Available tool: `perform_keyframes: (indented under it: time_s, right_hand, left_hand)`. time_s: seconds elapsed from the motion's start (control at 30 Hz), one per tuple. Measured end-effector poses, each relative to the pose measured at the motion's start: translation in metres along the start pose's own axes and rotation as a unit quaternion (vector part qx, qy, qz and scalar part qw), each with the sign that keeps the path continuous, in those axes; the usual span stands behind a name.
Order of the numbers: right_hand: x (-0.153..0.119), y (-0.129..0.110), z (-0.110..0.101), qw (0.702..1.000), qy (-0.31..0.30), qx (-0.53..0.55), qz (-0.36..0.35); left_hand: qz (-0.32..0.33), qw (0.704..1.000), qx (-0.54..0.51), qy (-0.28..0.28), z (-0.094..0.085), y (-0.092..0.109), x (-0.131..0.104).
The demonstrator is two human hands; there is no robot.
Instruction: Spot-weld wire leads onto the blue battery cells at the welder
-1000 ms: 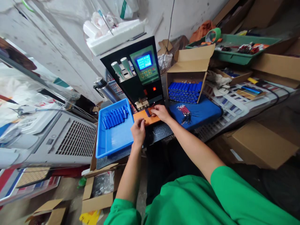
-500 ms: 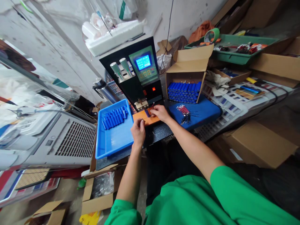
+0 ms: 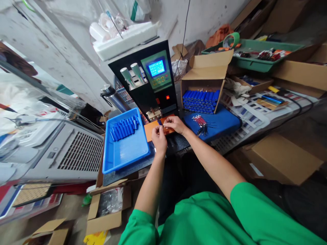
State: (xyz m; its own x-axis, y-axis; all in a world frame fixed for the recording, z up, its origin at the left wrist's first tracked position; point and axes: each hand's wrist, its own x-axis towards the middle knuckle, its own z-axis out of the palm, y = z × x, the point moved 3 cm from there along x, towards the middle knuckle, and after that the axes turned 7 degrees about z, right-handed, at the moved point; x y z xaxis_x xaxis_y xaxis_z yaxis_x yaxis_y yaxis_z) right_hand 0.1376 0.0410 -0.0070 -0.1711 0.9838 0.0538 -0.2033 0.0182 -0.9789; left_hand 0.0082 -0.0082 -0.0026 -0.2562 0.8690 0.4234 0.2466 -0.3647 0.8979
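Observation:
A black machine [image 3: 138,98] with a lit blue display stands on the dark table. At its foot lies an orange plate [image 3: 150,131]. A blue cell [image 3: 159,121] is under the machine's metal tips. My left hand [image 3: 159,139] is pinched closed at the plate's front, close to the cell's near end. Beside the cell, my right hand [image 3: 175,124] also pinches. What sits between the fingers of either hand is too small to name. Several blue cells [image 3: 124,128] lie in a blue tray [image 3: 125,154] to the left.
An open cardboard box [image 3: 206,69] of blue cells stands right of the machine. Red and black wires [image 3: 200,124] lie on a blue surface [image 3: 224,120]. A steel flask [image 3: 114,97] stands behind the tray. Further right is a green tray [image 3: 270,64].
My left hand has moved right, towards the cell and my right hand. My right hand stays nearly in place, still pinched.

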Motion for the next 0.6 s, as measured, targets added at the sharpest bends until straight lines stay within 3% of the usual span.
perform_keyframes:
  time_s: [0.3,0.6]
  right_hand:
    - [-0.0011,-0.0003,0.0002,1.000,0.000,0.003,-0.002]
    - [0.0004,0.0041,0.0003,1.000,0.027,-0.007,0.000]
  left_hand:
    - [-0.038,0.998,-0.057,0.011,0.0002,-0.0062,0.0031]
    - [0.001,1.000,-0.011,-0.007,0.0001,-0.0067,0.0004]
